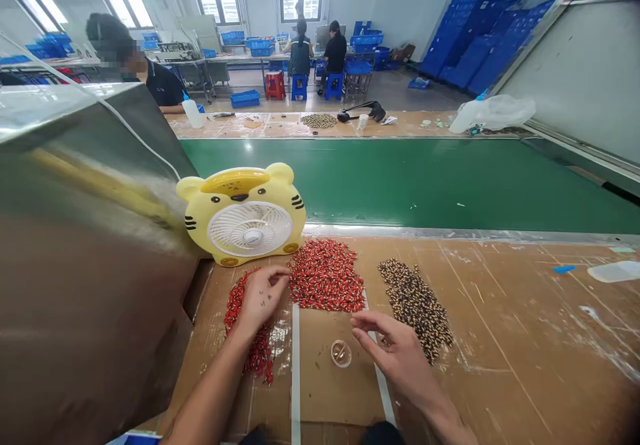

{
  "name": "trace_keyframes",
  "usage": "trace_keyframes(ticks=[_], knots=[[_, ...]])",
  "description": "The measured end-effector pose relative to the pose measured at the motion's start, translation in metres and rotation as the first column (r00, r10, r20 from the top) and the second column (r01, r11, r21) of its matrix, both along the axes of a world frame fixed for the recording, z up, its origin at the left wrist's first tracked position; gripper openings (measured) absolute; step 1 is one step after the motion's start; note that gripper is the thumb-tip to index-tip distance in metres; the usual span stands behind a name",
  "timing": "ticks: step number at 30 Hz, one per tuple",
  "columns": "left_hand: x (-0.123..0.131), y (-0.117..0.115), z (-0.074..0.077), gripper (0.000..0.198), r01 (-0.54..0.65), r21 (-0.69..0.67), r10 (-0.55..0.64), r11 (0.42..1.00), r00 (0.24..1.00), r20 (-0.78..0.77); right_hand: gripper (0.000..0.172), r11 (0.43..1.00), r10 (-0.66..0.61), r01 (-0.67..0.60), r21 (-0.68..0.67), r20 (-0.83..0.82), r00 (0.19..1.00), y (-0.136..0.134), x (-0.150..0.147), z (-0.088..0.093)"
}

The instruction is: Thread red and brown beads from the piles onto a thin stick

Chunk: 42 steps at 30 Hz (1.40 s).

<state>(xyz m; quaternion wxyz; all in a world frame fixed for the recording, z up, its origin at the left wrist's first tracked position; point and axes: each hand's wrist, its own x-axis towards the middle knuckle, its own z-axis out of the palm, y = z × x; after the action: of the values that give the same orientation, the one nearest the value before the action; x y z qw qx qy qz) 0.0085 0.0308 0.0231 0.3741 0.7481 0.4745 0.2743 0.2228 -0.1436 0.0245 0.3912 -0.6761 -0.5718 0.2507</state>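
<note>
My left hand (264, 296) is over the gap between two red piles, its fingertips brought together at the left edge of the larger pile of small red pieces (327, 275). Whatever they pinch is too small to make out. Beneath that hand and forearm lies a second pile of red pieces (260, 355), partly covered. My right hand (397, 348) is above the cardboard, thumb and forefinger curled tip to tip; anything between them is too small to name. Beside it is a small round clear dish (341, 353) with a little liquid-looking content. Right of that hand spreads a pile of black-and-gold pieces (417, 308).
A yellow tiger-faced fan (245, 215) stands behind the red piles. A metal cabinet (95, 265) bounds the left. Beyond the cardboard-covered bench (500, 352) runs a green conveyor belt (425, 178). A blue piece (564, 269) lies far right. Co-workers sit across the room.
</note>
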Motion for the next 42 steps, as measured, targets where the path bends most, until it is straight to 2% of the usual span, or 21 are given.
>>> trace_keyframes(ticks=[1,4,10,13,17,20,23,32,36,42], knots=[[0.0,0.011,-0.002,0.024,0.015,0.063,-0.01,0.998,0.997,-0.077,0.017,1.0,-0.003,0.002,-0.019,-0.013,1.0,-0.003,0.002,-0.002],[0.008,0.033,-0.008,0.027,0.063,0.116,-0.047,0.991,0.989,-0.137,0.018,0.999,0.002,-0.003,-0.046,-0.014,1.0,-0.009,0.003,-0.006],[0.021,0.039,-0.014,0.032,0.126,0.171,-0.091,0.977,0.976,-0.199,0.02,0.997,0.042,-0.043,-0.058,-0.006,0.999,-0.01,-0.001,-0.007],[0.007,0.038,-0.008,0.033,0.134,0.189,-0.093,0.973,0.973,-0.21,0.019,0.996,0.067,-0.068,-0.058,-0.012,0.998,-0.009,0.002,-0.007],[-0.026,0.03,0.002,0.029,0.112,0.209,-0.056,0.971,0.965,-0.255,0.018,0.992,0.089,-0.091,-0.088,-0.027,0.996,-0.007,0.006,-0.012],[-0.046,0.017,0.008,0.029,0.249,0.184,-0.168,0.951,0.914,-0.37,0.018,0.982,0.12,-0.125,-0.142,-0.045,0.992,-0.005,0.006,-0.016],[-0.054,0.005,0.01,0.026,0.365,0.143,-0.252,0.92,0.83,-0.497,0.019,0.968,0.155,-0.164,-0.192,-0.058,0.986,-0.003,0.004,-0.017],[-0.04,0.004,0.005,0.027,0.497,0.1,-0.268,0.862,0.615,-0.741,0.019,0.946,0.23,-0.24,-0.217,-0.073,0.971,0.001,-0.005,-0.01],[-0.036,0.006,0.005,0.027,0.527,0.071,-0.298,0.847,0.58,-0.758,0.017,0.946,0.247,-0.25,-0.205,-0.038,0.968,-0.001,-0.006,-0.01],[-0.036,0.009,0.002,0.025,0.561,0.0,-0.398,0.828,0.588,-0.704,0.015,0.966,0.154,-0.151,-0.209,-0.003,0.988,-0.001,-0.001,-0.013]])
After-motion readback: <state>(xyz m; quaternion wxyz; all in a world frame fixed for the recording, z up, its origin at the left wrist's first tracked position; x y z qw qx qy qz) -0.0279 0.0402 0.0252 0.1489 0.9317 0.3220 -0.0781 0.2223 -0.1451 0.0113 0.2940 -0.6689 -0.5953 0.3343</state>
